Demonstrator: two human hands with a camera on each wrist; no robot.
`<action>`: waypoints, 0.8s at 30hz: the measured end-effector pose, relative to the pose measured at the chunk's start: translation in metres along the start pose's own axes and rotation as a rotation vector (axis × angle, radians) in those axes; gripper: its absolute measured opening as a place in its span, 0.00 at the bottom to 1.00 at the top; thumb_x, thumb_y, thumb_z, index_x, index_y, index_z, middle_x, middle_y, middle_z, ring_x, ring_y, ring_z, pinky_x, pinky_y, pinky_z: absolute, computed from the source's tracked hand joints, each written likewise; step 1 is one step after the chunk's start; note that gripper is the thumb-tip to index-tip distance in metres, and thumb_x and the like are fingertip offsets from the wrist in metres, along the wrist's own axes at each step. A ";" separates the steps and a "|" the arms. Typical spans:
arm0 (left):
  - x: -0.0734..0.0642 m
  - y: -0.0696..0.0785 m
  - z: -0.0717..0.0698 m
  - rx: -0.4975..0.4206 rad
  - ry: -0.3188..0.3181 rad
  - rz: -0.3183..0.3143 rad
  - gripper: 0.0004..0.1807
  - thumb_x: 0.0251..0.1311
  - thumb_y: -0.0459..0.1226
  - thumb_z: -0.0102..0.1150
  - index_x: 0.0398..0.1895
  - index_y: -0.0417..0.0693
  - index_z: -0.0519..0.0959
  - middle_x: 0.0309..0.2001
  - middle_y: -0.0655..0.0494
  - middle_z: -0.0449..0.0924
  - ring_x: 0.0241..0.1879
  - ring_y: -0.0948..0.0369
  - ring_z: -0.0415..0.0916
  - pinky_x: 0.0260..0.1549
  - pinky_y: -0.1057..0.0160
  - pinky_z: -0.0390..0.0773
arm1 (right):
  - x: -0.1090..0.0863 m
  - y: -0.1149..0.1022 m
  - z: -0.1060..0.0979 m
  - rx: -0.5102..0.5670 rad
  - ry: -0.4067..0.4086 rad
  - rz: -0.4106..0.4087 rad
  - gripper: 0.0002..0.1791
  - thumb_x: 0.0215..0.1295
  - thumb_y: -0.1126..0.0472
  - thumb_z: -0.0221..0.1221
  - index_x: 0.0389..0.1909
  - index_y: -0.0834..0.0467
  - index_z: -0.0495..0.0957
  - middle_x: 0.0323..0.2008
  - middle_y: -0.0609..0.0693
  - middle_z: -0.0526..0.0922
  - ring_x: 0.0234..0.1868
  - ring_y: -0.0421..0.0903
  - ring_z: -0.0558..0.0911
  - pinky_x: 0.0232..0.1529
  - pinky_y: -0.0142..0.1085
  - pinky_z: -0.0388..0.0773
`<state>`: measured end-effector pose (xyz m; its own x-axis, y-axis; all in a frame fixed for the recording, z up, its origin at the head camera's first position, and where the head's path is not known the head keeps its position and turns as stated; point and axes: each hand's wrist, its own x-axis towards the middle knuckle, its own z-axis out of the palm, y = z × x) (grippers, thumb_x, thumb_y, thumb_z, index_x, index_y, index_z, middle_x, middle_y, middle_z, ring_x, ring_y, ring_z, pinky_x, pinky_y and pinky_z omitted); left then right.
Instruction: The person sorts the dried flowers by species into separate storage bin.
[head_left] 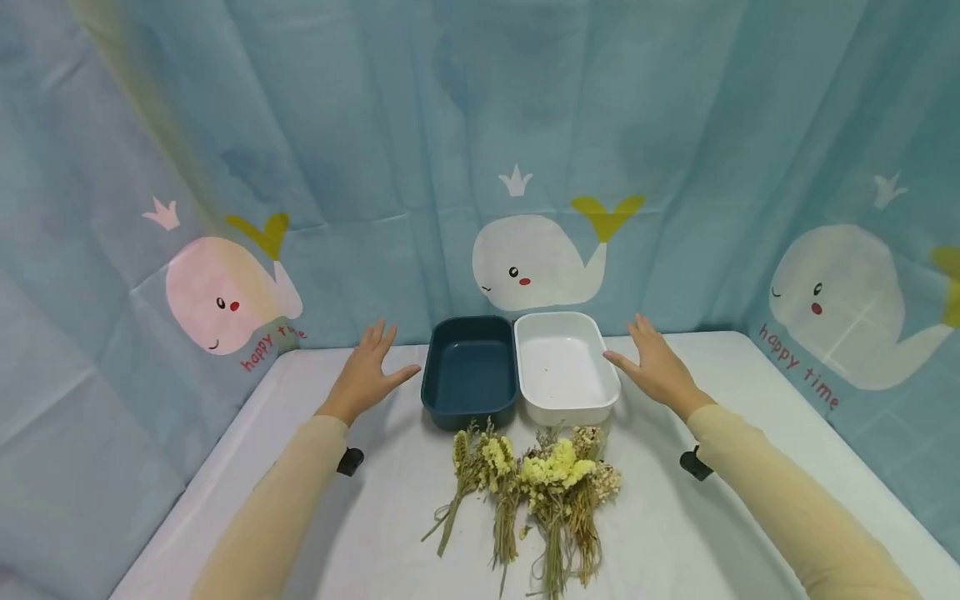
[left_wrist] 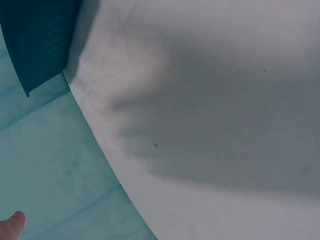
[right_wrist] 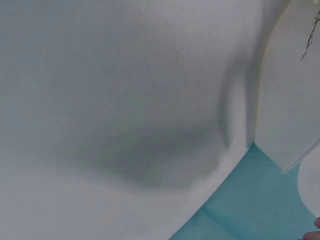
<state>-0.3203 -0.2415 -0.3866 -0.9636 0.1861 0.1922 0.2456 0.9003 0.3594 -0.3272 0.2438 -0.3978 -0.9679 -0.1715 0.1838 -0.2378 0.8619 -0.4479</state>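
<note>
Dark blue bin (head_left: pixel 472 371) and white bin (head_left: pixel 566 375) stand side by side between the two hands, outside either grip; behind them hangs a pale blue curtain (head_left: pixel 390 125), printed with white whales (head_left: pixel 532 262), which runs across the back and down both sides; below it spreads a white table (head_left: pixel 645 542), with the bins near its far edge; two beige sleeves (head_left: pixel 277 508) reach forward over it, one from each lower corner of the head view.

Of the bins, the dark blue one is on the left and the white one on the right, their rims close together; the left hand (head_left: pixel 365 377) is held above the table just left of the dark bin, fingers straight and thumb spread towards its rim; the right hand (head_left: pixel 660 367) mirrors it beside the white bin, fingers straight, thumb spread towards that rim; whether the right thumb touches it I cannot tell.

Nearer the person, bunches of dried flowers (head_left: pixel 555 473), yellow and tan, lie in a loose row in front of the bins, heads towards them and stems towards the person, well apart from both hands; smaller again, a black device (head_left: pixel 350 461) shows by the left wrist, and another by the right.
</note>
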 end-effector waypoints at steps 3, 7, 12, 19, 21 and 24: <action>-0.001 0.004 0.000 -0.033 -0.005 -0.003 0.56 0.61 0.69 0.52 0.81 0.49 0.44 0.82 0.46 0.32 0.80 0.42 0.32 0.73 0.30 0.47 | -0.006 -0.001 -0.002 0.023 -0.004 0.014 0.52 0.71 0.34 0.51 0.78 0.66 0.45 0.79 0.66 0.39 0.78 0.67 0.45 0.75 0.67 0.48; -0.004 0.007 -0.001 -0.080 -0.015 -0.040 0.56 0.60 0.71 0.50 0.82 0.54 0.42 0.82 0.50 0.31 0.80 0.43 0.32 0.73 0.29 0.49 | -0.013 -0.005 -0.005 0.057 0.010 0.010 0.51 0.70 0.37 0.55 0.79 0.64 0.44 0.79 0.65 0.43 0.77 0.68 0.49 0.74 0.67 0.51; -0.006 0.011 -0.004 -0.188 -0.030 -0.095 0.57 0.59 0.72 0.50 0.81 0.58 0.39 0.82 0.50 0.29 0.79 0.40 0.35 0.72 0.28 0.49 | -0.023 -0.012 -0.007 0.125 0.040 -0.012 0.51 0.69 0.38 0.57 0.79 0.63 0.47 0.79 0.64 0.48 0.77 0.67 0.52 0.75 0.64 0.54; -0.015 0.014 0.001 -0.328 -0.078 -0.185 0.57 0.57 0.73 0.50 0.81 0.59 0.39 0.82 0.51 0.32 0.79 0.40 0.37 0.74 0.31 0.49 | -0.043 -0.022 -0.003 0.205 0.070 -0.029 0.47 0.67 0.40 0.61 0.76 0.63 0.56 0.75 0.65 0.58 0.74 0.67 0.59 0.71 0.64 0.62; -0.018 0.013 0.002 -0.356 -0.076 -0.206 0.56 0.58 0.72 0.50 0.81 0.58 0.41 0.82 0.51 0.34 0.79 0.41 0.38 0.74 0.32 0.50 | -0.048 -0.025 -0.001 0.221 0.074 -0.026 0.46 0.66 0.42 0.62 0.76 0.62 0.57 0.75 0.65 0.60 0.73 0.67 0.61 0.70 0.65 0.64; -0.022 0.013 0.007 -0.395 -0.079 -0.253 0.55 0.59 0.72 0.50 0.82 0.59 0.42 0.82 0.50 0.37 0.79 0.42 0.41 0.74 0.33 0.53 | -0.057 -0.030 0.001 0.240 0.076 -0.021 0.45 0.66 0.42 0.62 0.75 0.61 0.59 0.74 0.65 0.62 0.71 0.68 0.64 0.67 0.65 0.68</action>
<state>-0.2963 -0.2317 -0.3926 -0.9997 0.0235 -0.0109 0.0089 0.7052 0.7089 -0.2649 0.2267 -0.3957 -0.9558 -0.1440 0.2565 -0.2792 0.7188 -0.6367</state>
